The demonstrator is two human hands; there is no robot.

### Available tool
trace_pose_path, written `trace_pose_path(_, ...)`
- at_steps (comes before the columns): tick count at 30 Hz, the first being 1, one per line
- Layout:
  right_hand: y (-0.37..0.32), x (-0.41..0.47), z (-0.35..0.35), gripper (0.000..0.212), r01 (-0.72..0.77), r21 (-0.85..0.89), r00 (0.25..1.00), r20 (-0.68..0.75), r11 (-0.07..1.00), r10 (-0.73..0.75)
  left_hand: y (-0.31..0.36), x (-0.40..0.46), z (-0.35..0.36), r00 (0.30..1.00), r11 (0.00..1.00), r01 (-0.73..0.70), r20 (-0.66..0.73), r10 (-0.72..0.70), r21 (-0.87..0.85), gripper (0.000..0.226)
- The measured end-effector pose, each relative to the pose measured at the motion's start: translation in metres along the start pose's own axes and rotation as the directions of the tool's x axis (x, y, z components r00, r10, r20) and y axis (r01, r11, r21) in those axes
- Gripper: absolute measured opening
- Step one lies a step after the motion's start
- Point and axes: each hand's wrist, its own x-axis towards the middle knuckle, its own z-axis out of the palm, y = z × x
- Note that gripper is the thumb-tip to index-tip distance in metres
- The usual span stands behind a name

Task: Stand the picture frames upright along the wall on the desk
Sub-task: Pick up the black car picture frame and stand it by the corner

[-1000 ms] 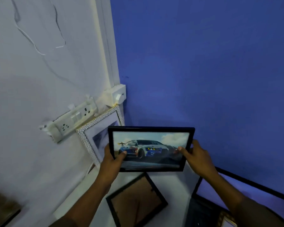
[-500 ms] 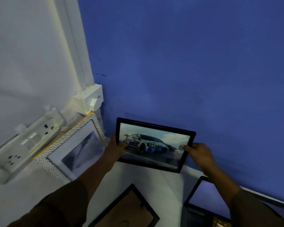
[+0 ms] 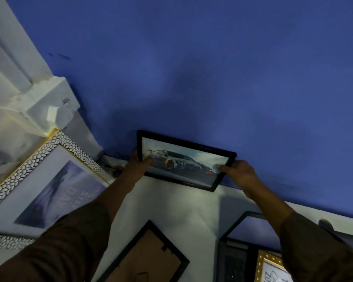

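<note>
Both hands gripped the black car picture frame (image 3: pixel 184 160) at mid-picture, the left hand (image 3: pixel 138 166) on its left edge, the right hand (image 3: pixel 237 174) on its right, against the blue wall (image 3: pixel 212 68) above the white desk (image 3: pixel 171 202).

I've carried the black car-picture frame (image 3: pixel 184 160) away from my chest and down toward the blue wall (image 3: pixel 212 68) at 12 o'clock — a second ago it hung in mid-air, facing me squarely; now it tips back, its lower edge at the white desk (image 3: pixel 171 202). My left hand (image 3: pixel 138 164) and right hand (image 3: pixel 237 174) reached forward with it — arms stretched out.
</note>
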Motion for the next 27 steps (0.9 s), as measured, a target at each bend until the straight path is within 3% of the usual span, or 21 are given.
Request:
trace_pose_path(8,0.004,0.009,0.005,0.042,-0.019,-0.01,0.999,-0.032,1.0,0.019,-0.014,0.018,0.01,0.999,0.998,0.002,-0.04,0.0,0.064,0.075)
trace_pose_path(13,0.008,-0.003,0.007,0.045,0.013,-0.076,0.995,-0.097,0.997,-0.021,-0.02,0.012,0.013,0.995,0.997,0.055,-0.088,-0.05,0.046,0.1)
trace_pose_path(17,0.006,-0.022,0.003,0.056,0.05,-0.14,0.98,-0.182,0.989,-0.075,-0.032,-0.014,0.017,0.989,0.994,0.096,-0.116,-0.089,0.056,0.096)
trace_pose_path(22,0.002,-0.054,0.002,0.068,0.175,-0.163,0.947,-0.24,0.971,-0.211,-0.056,-0.056,0.019,0.975,0.987,0.158,-0.154,-0.16,-0.024,0.098)
trace_pose_path(27,-0.017,-0.098,0.025,0.073,0.401,-0.264,0.857,-0.23,0.877,-0.461,-0.073,-0.115,0.011,0.96,0.974,0.187,-0.184,-0.209,-0.13,0.097)
